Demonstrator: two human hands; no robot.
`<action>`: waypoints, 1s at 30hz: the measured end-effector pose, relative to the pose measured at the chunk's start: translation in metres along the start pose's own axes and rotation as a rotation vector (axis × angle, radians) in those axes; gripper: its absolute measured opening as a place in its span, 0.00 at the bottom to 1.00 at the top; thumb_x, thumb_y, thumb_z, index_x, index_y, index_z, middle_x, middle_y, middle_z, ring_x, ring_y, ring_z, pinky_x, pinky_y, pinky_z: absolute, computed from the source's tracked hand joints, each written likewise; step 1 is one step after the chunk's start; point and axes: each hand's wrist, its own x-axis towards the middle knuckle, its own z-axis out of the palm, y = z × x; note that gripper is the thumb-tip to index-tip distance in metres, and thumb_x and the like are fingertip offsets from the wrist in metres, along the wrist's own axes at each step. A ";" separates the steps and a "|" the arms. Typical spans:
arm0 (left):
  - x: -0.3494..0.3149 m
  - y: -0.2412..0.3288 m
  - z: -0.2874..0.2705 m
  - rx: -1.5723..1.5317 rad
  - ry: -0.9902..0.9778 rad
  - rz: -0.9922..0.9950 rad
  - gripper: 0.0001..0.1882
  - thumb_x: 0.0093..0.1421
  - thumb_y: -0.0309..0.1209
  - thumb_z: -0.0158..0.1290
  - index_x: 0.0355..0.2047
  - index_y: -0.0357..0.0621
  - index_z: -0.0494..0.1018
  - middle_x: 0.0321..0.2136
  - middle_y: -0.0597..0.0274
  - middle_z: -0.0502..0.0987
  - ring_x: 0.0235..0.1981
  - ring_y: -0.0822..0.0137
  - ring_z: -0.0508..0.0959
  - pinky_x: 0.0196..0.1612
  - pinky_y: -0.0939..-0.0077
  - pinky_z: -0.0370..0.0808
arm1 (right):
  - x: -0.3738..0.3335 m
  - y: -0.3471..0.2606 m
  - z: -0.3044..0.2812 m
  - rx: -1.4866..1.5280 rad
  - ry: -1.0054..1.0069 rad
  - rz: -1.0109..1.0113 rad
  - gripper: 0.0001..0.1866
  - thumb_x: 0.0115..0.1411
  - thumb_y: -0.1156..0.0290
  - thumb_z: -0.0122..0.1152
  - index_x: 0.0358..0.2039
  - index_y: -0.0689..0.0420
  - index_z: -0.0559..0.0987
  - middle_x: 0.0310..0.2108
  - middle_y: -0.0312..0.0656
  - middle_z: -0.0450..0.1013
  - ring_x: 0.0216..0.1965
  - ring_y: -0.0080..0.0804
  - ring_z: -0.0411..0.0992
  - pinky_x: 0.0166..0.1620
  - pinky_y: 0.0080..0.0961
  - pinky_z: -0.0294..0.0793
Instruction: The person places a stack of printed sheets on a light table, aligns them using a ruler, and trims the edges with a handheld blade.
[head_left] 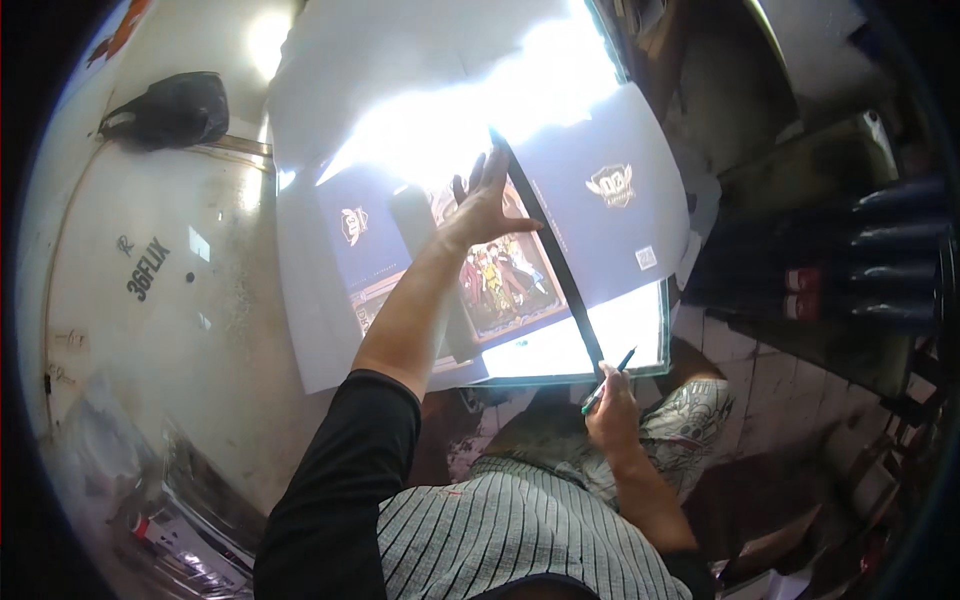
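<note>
A long dark straightedge (552,235) lies aslant across a large printed sheet (590,200) in dark blue, with a crest and a panel of cartoon figures. My left hand (485,212) is spread over the sheet, its fingers along the straightedge's upper part and its thumb reaching to the strip's edge. Down at the straightedge's near end, my right hand (612,412) is closed around a slim pen-like tool (627,358) with a dark tip and a green end. Its fingers are right beside the strip's end; whether they also touch it I cannot tell.
Underneath the sheet is a brightly lit glass panel (640,335), with glare washing out its far part. A black bag (170,110) rests on the pale surface (120,300) at the left. Dark blue rolls (880,235) lie at the right. Tiled floor (770,385) shows at lower right.
</note>
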 end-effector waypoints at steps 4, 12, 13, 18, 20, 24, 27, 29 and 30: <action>-0.018 -0.033 0.003 -0.118 0.196 -0.124 0.76 0.40 0.75 0.63 0.73 0.35 0.41 0.72 0.41 0.47 0.75 0.50 0.40 0.71 0.39 0.38 | 0.002 0.009 -0.008 0.092 0.140 0.123 0.24 0.54 0.78 0.61 0.52 0.58 0.69 0.35 0.52 0.72 0.32 0.55 0.75 0.37 0.45 0.75; 0.023 -0.087 -0.076 0.309 -0.020 -0.430 0.72 0.29 0.77 0.66 0.66 0.36 0.62 0.66 0.43 0.56 0.70 0.50 0.53 0.64 0.42 0.53 | 0.034 0.014 -0.029 0.295 0.317 0.264 0.21 0.52 0.82 0.58 0.48 0.60 0.68 0.36 0.44 0.70 0.35 0.37 0.72 0.43 0.33 0.72; 0.032 -0.072 -0.083 0.301 -0.120 -0.398 0.72 0.31 0.76 0.66 0.66 0.36 0.62 0.64 0.42 0.60 0.68 0.50 0.56 0.63 0.42 0.55 | 0.032 0.020 -0.030 0.311 0.357 0.248 0.21 0.53 0.82 0.57 0.49 0.60 0.67 0.36 0.44 0.69 0.35 0.36 0.71 0.43 0.32 0.72; 0.048 -0.090 -0.069 0.243 -0.141 -0.310 0.69 0.38 0.73 0.66 0.70 0.39 0.55 0.51 0.47 0.79 0.57 0.52 0.76 0.68 0.45 0.53 | 0.066 0.003 -0.045 0.423 0.393 0.207 0.19 0.54 0.81 0.52 0.48 0.62 0.67 0.38 0.44 0.67 0.36 0.34 0.69 0.44 0.30 0.71; 0.053 -0.044 -0.063 0.279 -0.221 -0.330 0.70 0.39 0.71 0.66 0.72 0.40 0.52 0.56 0.44 0.76 0.66 0.52 0.67 0.71 0.42 0.48 | 0.083 0.023 -0.052 0.401 0.373 0.201 0.19 0.53 0.82 0.52 0.47 0.63 0.67 0.39 0.45 0.67 0.36 0.35 0.69 0.44 0.30 0.71; 0.042 -0.030 -0.061 0.221 -0.265 -0.426 0.66 0.44 0.66 0.67 0.72 0.40 0.51 0.66 0.41 0.66 0.70 0.52 0.61 0.71 0.42 0.50 | 0.104 0.038 -0.046 0.307 0.355 0.153 0.18 0.52 0.82 0.53 0.46 0.65 0.68 0.39 0.47 0.66 0.36 0.36 0.68 0.44 0.31 0.70; 0.040 -0.026 -0.076 0.073 -0.516 -0.431 0.63 0.45 0.67 0.66 0.70 0.39 0.54 0.68 0.44 0.62 0.70 0.51 0.61 0.67 0.41 0.55 | 0.117 0.034 -0.053 0.339 0.333 0.153 0.19 0.52 0.82 0.54 0.46 0.63 0.68 0.38 0.46 0.67 0.35 0.36 0.68 0.43 0.31 0.70; 0.028 -0.013 -0.061 0.118 -0.397 -0.444 0.62 0.46 0.66 0.65 0.69 0.38 0.55 0.65 0.44 0.64 0.68 0.50 0.62 0.66 0.40 0.56 | 0.121 0.038 -0.053 0.397 0.338 0.167 0.19 0.51 0.82 0.54 0.46 0.62 0.69 0.36 0.45 0.68 0.34 0.35 0.69 0.43 0.32 0.70; 0.017 -0.006 -0.052 0.162 -0.279 -0.462 0.60 0.48 0.66 0.64 0.68 0.37 0.56 0.63 0.44 0.67 0.67 0.50 0.64 0.64 0.40 0.57 | 0.125 0.034 -0.055 0.406 0.342 0.164 0.19 0.51 0.82 0.54 0.46 0.62 0.69 0.36 0.45 0.68 0.34 0.35 0.69 0.43 0.32 0.70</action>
